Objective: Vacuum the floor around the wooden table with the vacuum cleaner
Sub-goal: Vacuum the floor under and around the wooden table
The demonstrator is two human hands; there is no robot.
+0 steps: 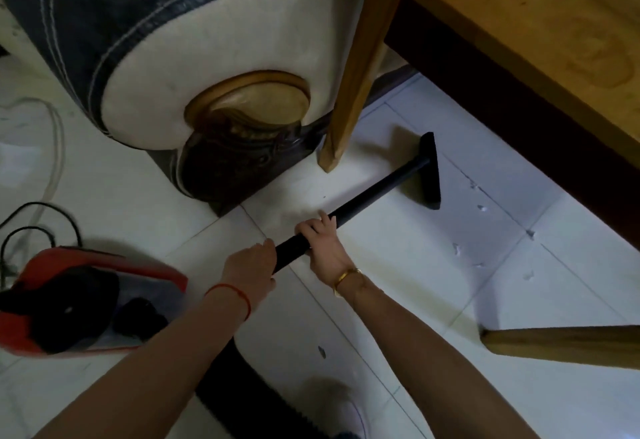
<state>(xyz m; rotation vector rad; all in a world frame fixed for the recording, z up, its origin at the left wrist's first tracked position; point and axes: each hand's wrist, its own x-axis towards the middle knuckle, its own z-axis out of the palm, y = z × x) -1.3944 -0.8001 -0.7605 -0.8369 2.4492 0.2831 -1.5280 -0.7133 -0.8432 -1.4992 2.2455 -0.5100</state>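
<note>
vacuum wand (367, 197), a straight black tube, runs diagonally across the white tiled floor (415, 300) and ends in a flat black nozzle (431, 171) that sits on the tiles under the edge of the wooden table (519, 22), just to the right of one table leg (356, 85). both hands are wrapped round the near end of the tube, close together: the right hand (323, 248) grips it further forward with fingers curled over the top, a gold bangle (346, 281) on that wrist, and the left hand (252, 267) clasps it just behind, a red string (230, 294) tied at its wrist. below the hands a ribbed black hose (228, 393) trails back toward the bottom of the view. the red and black vacuum body (76, 300) rests on the floor to the left of the left forearm, with a black cord (38, 227) looping behind it and a pale, translucent tube (57, 147) lying further back. small white scraps (481, 208) are scattered on the tiles to the right of the nozzle, beneath the table, and a dark speck (322, 352) lies between the forearms. a second table leg (561, 346) juts in from the right edge. behind the first leg stands a sofa arm (166, 40), cream with dark denim-like cover and a carved brown wooden front (249, 133), its base touching the floor.
</note>
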